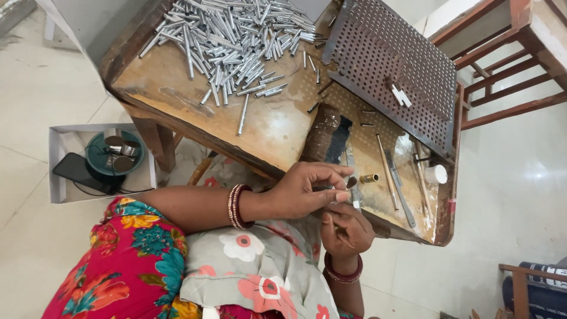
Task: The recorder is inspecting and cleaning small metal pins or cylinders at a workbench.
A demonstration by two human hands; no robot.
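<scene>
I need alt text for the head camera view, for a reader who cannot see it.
A person's left hand and right hand pinch a small silvery piece at the edge of a worn wooden workbench. A heap of shiny metal tubes and a dark perforated metal tray lie beyond.

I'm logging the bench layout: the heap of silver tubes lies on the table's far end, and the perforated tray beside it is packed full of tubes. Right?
Not quite. The head view shows the tray nearly empty, with only a few tubes lying on it; the heap does lie on the far end of the table.
</scene>
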